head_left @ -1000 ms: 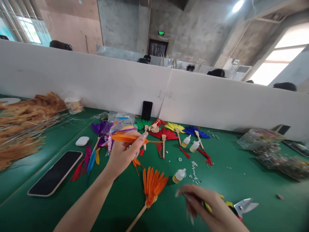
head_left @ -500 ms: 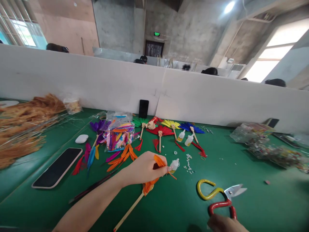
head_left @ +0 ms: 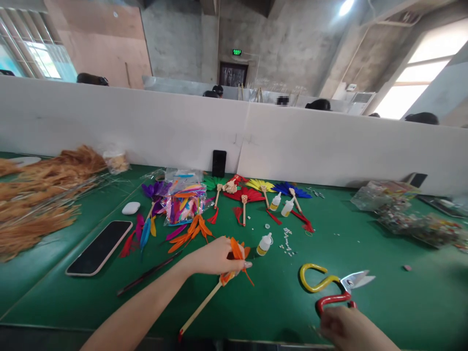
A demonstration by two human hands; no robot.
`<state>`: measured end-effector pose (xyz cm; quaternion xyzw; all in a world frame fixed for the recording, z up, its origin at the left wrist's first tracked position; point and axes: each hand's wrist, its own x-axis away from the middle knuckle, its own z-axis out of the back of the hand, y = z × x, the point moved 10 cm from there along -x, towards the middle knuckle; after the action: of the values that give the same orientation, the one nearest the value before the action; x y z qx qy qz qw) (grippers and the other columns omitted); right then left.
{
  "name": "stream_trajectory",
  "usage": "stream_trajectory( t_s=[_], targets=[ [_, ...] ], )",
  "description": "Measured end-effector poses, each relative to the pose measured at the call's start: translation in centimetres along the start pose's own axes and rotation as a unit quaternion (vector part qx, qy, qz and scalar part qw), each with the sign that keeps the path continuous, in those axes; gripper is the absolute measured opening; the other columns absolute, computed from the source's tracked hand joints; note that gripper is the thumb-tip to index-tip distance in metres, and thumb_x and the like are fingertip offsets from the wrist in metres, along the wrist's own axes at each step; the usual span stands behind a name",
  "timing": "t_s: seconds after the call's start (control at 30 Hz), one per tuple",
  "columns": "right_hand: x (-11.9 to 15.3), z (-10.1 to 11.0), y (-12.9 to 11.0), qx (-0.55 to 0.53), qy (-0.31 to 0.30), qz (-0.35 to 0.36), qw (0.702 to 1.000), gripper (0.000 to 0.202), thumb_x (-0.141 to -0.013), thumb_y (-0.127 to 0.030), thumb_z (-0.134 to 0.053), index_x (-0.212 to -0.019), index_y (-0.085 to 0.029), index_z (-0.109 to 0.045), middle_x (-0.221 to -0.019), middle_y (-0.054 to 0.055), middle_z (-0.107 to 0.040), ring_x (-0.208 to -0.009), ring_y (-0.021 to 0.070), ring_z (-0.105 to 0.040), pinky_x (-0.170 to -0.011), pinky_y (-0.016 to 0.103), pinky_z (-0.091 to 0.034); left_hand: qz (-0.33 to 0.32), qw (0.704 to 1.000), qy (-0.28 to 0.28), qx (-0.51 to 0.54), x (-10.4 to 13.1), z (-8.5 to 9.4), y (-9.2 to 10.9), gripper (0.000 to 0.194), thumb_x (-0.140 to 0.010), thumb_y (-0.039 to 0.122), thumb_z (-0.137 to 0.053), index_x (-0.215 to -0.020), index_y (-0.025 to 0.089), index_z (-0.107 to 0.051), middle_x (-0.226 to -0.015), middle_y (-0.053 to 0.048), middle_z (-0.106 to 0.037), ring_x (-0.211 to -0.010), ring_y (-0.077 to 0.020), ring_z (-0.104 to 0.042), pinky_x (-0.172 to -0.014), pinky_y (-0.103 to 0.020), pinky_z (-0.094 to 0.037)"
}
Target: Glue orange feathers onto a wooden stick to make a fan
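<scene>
My left hand (head_left: pixel 219 256) is closed in a pinch on an orange feather (head_left: pixel 237 247), whose thin end sticks out below the fingers. Under this hand lies a feather fan with a pale wooden stick handle (head_left: pixel 201 309), red at its lower tip and orange at its head; the hand hides part of the head. My right hand (head_left: pixel 338 324) is low on the right, its fingers curled but smeared by motion, just below the scissors (head_left: pixel 343 287) with one yellow and one red handle. An uncapped glue bottle (head_left: pixel 264 244) stands right of my left hand.
Small white beads (head_left: pixel 286 241) lie scattered beyond the scissors. Finished fans (head_left: pixel 244 196), two more glue bottles (head_left: pixel 275 201) and a bag of feathers (head_left: pixel 185 204) are farther back. Tweezers (head_left: pixel 148 274) and a phone (head_left: pixel 99 247) lie left. A white partition (head_left: pixel 310 146) borders the table.
My left hand with the orange feather has drawn back from the glue bottle towards the fan's head. My right hand has come up a little beside the scissors' red handle.
</scene>
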<state>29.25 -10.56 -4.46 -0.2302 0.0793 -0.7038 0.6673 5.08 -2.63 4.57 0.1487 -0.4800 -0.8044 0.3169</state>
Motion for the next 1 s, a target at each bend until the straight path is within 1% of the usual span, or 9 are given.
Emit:
stream_trajectory(
  t_s=[0.07, 0.17, 0.27, 0.33, 0.43, 0.53, 0.67, 0.83, 1.0],
  targets=[
    [-1.2, -0.3, -4.2, -0.039, -0.037, 0.031, 0.998, 0.018, -0.072, -0.032, -0.059, -0.079, -0.021, -0.072, -0.069, 0.005, -0.069, -0.06, 0.0194, -0.061, -0.055, 0.026, -0.042, 0.009, 0.999, -0.036, -0.013, 0.0, -0.2, -0.8, 0.04, -0.083, 0.039, -0.054, -0.05, 0.016, -0.049, -0.045, 0.004, -0.047, -0.044, -0.0082, -0.044, -0.048, -0.019, -0.034],
    [-3.0, -1.3, -11.2, -0.153, -0.058, 0.09, 0.982, 0.033, -0.075, -0.042, -0.063, -0.1, -0.02, -0.068, -0.068, 0.001, -0.064, -0.056, 0.0154, -0.055, -0.053, 0.024, -0.039, 0.037, 0.996, -0.076, -0.022, -0.4, -0.7, -2.3, 0.033, -0.078, 0.04, -0.06, -0.056, 0.015, -0.056, -0.048, 0.004, -0.05, -0.047, -0.0088, -0.045, -0.048, -0.02, -0.033],
    [-4.3, -3.4, -17.0, -0.263, -0.1, 0.157, 0.947, 0.029, -0.072, -0.042, -0.068, -0.085, -0.016, -0.068, -0.058, -0.002, -0.056, -0.053, 0.0117, -0.048, -0.049, 0.022, -0.034, 0.053, 0.997, -0.058, -0.008, -1.0, -0.7, -3.4, 0.024, -0.07, 0.035, -0.067, -0.061, 0.015, -0.058, -0.056, 0.004, -0.053, -0.053, -0.0096, -0.047, -0.048, -0.02, -0.032],
    [-5.2, -3.8, -18.6, -0.31, -0.08, 0.164, 0.933, 0.031, -0.08, -0.041, -0.059, -0.065, -0.014, -0.059, -0.053, -0.002, -0.052, -0.049, 0.01, -0.044, -0.047, 0.021, -0.031, 0.055, 0.997, -0.031, 0.036, -1.3, -0.4, -3.9, 0.022, -0.067, 0.034, -0.07, -0.066, 0.015, -0.059, -0.062, 0.004, -0.055, -0.056, -0.01, -0.049, -0.05, -0.019, -0.033],
    [-6.3, -4.6, -19.4, -0.373, -0.104, 0.155, 0.909, 0.033, -0.083, -0.044, -0.055, -0.066, -0.015, -0.056, -0.047, -0.003, -0.052, -0.04, 0.0083, -0.041, -0.041, 0.021, -0.03, 0.026, 0.993, 0.007, 0.114, -1.3, 0.4, -4.0, 0.027, -0.071, 0.04, -0.068, -0.074, 0.015, -0.059, -0.066, 0.003, -0.056, -0.057, -0.0095, -0.049, -0.05, -0.019, -0.035],
    [-6.8, -4.2, -17.9, -0.441, -0.091, 0.14, 0.882, 0.037, -0.079, -0.051, -0.059, -0.067, -0.016, -0.058, -0.047, -0.002, -0.055, -0.039, 0.009, -0.044, -0.041, 0.021, -0.033, 0.009, 0.986, 0.074, 0.15, -0.9, 2.1, -4.8, 0.033, -0.079, 0.048, -0.059, -0.076, 0.015, -0.057, -0.057, 0.005, -0.052, -0.047, -0.0069, -0.043, -0.046, -0.019, -0.032],
    [-6.6, -3.7, -11.6, -0.513, 0.015, 0.067, 0.855, 0.042, -0.076, -0.055, -0.062, -0.07, -0.014, -0.063, -0.048, -0.001, -0.055, -0.045, 0.01, -0.049, -0.048, 0.022, -0.039, 0.036, 0.969, 0.16, 0.183, 0.0, 4.0, -7.6, 0.036, -0.086, 0.051, -0.05, -0.078, 0.016, -0.055, -0.046, 0.008, -0.044, -0.037, -0.0055, -0.036, -0.042, -0.018, -0.03],
    [-3.6, -5.4, -4.1, -0.524, 0.06, -0.004, 0.849, 0.042, -0.073, -0.055, -0.066, -0.067, -0.013, -0.065, -0.049, 0.0, -0.056, -0.048, 0.0107, -0.049, -0.051, 0.023, -0.04, 0.038, 0.963, 0.183, 0.192, 0.4, 4.7, -9.2, 0.033, -0.084, 0.048, -0.054, -0.077, 0.016, -0.055, -0.047, 0.008, -0.043, -0.038, -0.0048, -0.035, -0.041, -0.018, -0.028],
    [1.0, -5.1, 1.6, -0.538, 0.102, -0.055, 0.835, 0.04, -0.072, -0.054, -0.067, -0.063, -0.015, -0.066, -0.047, 0.001, -0.055, -0.046, 0.0118, -0.05, -0.049, 0.023, -0.04, 0.037, 0.962, 0.195, 0.185, 0.3, 4.8, -9.4, 0.033, -0.085, 0.048, -0.053, -0.077, 0.017, -0.057, -0.048, 0.007, -0.042, -0.039, -0.0053, -0.035, -0.042, -0.019, -0.031]
  ],
)
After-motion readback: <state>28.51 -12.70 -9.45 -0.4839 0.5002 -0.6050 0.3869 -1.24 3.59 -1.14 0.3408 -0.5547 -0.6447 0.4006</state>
